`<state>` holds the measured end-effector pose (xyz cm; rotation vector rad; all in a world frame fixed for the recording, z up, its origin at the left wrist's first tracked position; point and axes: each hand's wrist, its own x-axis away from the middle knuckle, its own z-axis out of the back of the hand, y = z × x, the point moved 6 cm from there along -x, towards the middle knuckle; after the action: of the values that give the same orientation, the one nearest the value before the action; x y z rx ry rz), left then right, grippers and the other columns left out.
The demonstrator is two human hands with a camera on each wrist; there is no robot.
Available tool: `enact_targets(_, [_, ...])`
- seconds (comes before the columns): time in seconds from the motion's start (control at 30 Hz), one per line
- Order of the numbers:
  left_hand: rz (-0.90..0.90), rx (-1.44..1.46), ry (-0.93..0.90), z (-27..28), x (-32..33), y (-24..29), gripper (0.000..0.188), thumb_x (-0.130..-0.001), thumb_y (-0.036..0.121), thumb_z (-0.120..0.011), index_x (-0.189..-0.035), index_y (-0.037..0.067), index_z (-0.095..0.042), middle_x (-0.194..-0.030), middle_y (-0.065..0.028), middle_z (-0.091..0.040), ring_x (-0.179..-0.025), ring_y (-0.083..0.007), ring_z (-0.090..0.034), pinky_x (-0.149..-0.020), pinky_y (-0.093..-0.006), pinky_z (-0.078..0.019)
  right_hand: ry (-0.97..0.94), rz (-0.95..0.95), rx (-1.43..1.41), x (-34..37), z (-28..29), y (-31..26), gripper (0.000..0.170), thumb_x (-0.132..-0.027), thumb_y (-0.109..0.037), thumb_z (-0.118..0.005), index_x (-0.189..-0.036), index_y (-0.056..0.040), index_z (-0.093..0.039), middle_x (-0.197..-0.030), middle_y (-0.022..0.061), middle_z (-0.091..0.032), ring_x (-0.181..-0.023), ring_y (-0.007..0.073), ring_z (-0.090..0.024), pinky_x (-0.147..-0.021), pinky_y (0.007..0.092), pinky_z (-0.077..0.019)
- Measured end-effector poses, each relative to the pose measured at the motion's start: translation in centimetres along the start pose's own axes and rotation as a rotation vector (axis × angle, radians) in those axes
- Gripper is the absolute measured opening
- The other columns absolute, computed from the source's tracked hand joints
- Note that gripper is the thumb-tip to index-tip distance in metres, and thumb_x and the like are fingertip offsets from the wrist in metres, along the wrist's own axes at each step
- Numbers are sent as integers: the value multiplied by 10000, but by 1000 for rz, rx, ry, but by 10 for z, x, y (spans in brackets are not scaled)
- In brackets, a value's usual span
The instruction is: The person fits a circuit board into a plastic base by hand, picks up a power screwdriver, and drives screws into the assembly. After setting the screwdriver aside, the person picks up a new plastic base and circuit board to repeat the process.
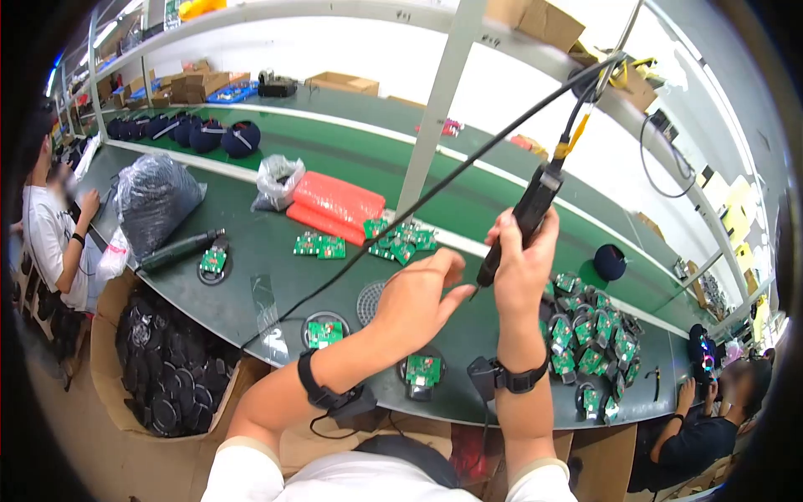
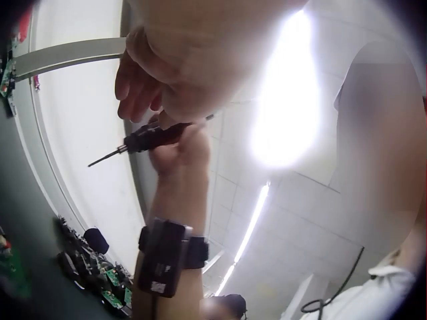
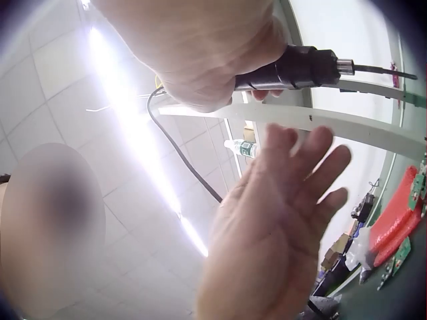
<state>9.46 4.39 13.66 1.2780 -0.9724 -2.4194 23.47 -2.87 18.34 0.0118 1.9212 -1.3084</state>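
My right hand (image 1: 523,272) grips a black corded screwdriver (image 1: 527,209), its bit angled down and to the left; the right wrist view shows the metal bit of the screwdriver (image 3: 293,69) beyond the curled fingers. My left hand (image 1: 418,297) is raised beside the tool, fingers loosely bent and thumb apart, holding nothing; its palm and spread fingers show in the right wrist view (image 3: 273,220). Below the hands, a round black part with a green circuit board (image 1: 422,371) lies on the table, and another board (image 1: 324,335) sits on a round part to its left.
A heap of boards on round parts (image 1: 590,335) lies at the right. Loose boards (image 1: 401,243), a red wrapped bundle (image 1: 339,201) and a plastic bag (image 1: 159,201) are farther back. A box of black parts (image 1: 171,368) stands at the left. People sit at both sides.
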Motion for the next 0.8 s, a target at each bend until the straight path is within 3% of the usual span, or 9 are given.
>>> enact_targets(0.07, [27, 53, -104, 10, 0, 11, 279, -929, 174, -791, -1106, 8, -654, -995, -146, -763, -829, -299, -761, -718, -382, -590, 10, 34, 73, -2, 6, 6, 535, -1012, -64, -670, -1452, 21, -377, -991, 50, -617, -805, 103, -614, -709, 257, -530])
enact_targets(0.2, [-44, 233, -156, 43, -13, 61, 142, -954, 80, -754, -1023, -14, -673, -861, -97, -728, -735, -113, -718, -639, -267, -562, 21, 51, 150, -4, 11, 1, 597, -999, -102, -708, -1469, 33, -367, -995, 71, -635, -833, 119, -631, -731, 278, -530])
enact_targets(0.27, [-146, 309, -64, 64, -29, 89, 103, -934, 50, -759, -986, -1, -687, -836, -63, -706, -677, -70, -656, -582, -238, -505, 5, 57, 171, -7, 16, 1, 629, -988, -132, -732, -1465, 41, -361, -1013, 84, -656, -859, 130, -648, -767, 289, -533])
enact_targets(0.37, [-460, 140, 237, 103, -63, 130, 97, -903, 28, -754, -983, 36, -699, -853, -46, -688, -626, -121, -574, -535, -285, -418, -8, 66, 215, -8, 18, -6, 645, -982, -127, -738, -1468, 42, -348, -1022, 104, -669, -881, 145, -674, -774, 295, -544])
enact_targets(0.43, [-632, -154, 453, 116, -97, 143, 176, -899, 63, -761, -1050, 21, -683, -947, -95, -710, -724, -185, -644, -603, -305, -501, -8, 63, 216, -13, 22, -1, 645, -980, -109, -738, -1469, 44, -346, -1025, 107, -670, -858, 151, -686, -754, 295, -562])
enact_targets(0.5, [-606, -201, 506, 113, -131, 143, 210, -924, 91, -756, -1093, -3, -675, -931, -130, -717, -758, -198, -684, -647, -315, -553, -18, 60, 192, -9, 24, -3, 630, -981, -79, -735, -1463, 47, -349, -1022, 114, -671, -820, 159, -700, -728, 292, -583])
enact_targets(0.57, [-151, 41, 7, 99, -164, 131, 200, -950, 106, -742, -1087, -25, -680, -895, -137, -719, -760, -177, -703, -659, -312, -578, -21, 76, 213, -8, 23, -8, 611, -986, -63, -725, -1460, 41, -354, -1006, 112, -666, -814, 157, -697, -727, 290, -585])
enact_targets(0.67, [-66, 261, -150, 84, -186, 122, 194, -964, 120, -737, -1069, -36, -688, -872, -103, -717, -731, -144, -698, -654, -318, -593, -20, 61, 214, -6, 26, -6, 611, -981, -51, -722, -1459, 34, -352, -1007, 121, -674, -807, 160, -695, -726, 295, -586])
enact_targets(0.8, [-160, 269, -7, 87, -196, 117, 93, -969, 65, -681, -984, -25, -664, -744, -45, -671, -605, -114, -629, -566, -295, -522, -25, 60, 237, -4, 28, -4, 636, -962, -21, -713, -1468, 28, -331, -999, 131, -685, -808, 167, -696, -722, 308, -586])
